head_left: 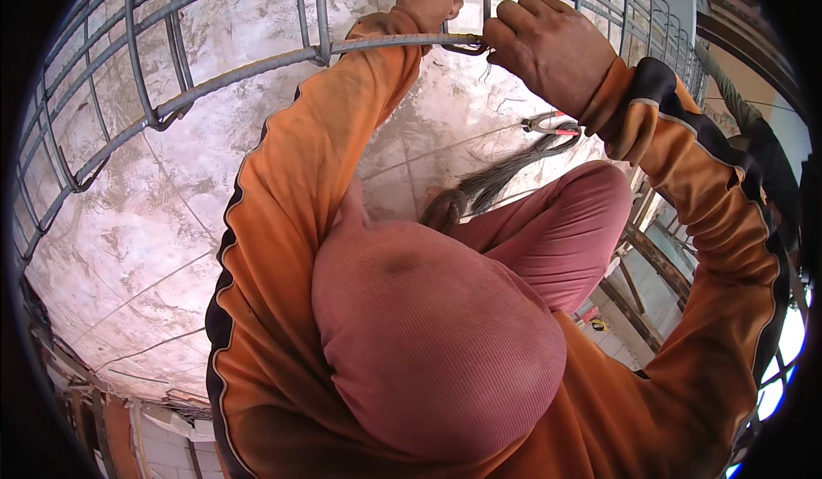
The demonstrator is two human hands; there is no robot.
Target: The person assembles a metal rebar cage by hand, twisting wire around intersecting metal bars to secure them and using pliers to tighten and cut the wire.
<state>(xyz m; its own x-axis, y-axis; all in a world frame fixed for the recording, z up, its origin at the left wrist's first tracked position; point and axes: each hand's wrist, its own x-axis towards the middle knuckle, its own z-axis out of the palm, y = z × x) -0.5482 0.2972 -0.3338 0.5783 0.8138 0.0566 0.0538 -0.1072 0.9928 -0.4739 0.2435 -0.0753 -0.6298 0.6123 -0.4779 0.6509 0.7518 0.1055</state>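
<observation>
A steel rebar cage (235, 75) of long ribbed bars and crossing stirrups spans the top of the view. My left hand (425, 1) reaches past the nearest bar into the cage, its fingers curled closed; what they hold is hidden. At a bar-and-stirrup crossing, my right hand (552, 51) is closed, with thin ends of tie wire (489, 70) poking out below its fingers. On the floor beneath the right forearm lie pliers with red handles (552, 128), touching a bundle of thin dark wires (514, 168).
The pale, stained floor (137, 222) has grid lines and a few loose wire bits. My bent knee (599, 192) is close to the wire bundle. Wooden beams (655, 261) lie at the right. More timber and debris line the lower left edge.
</observation>
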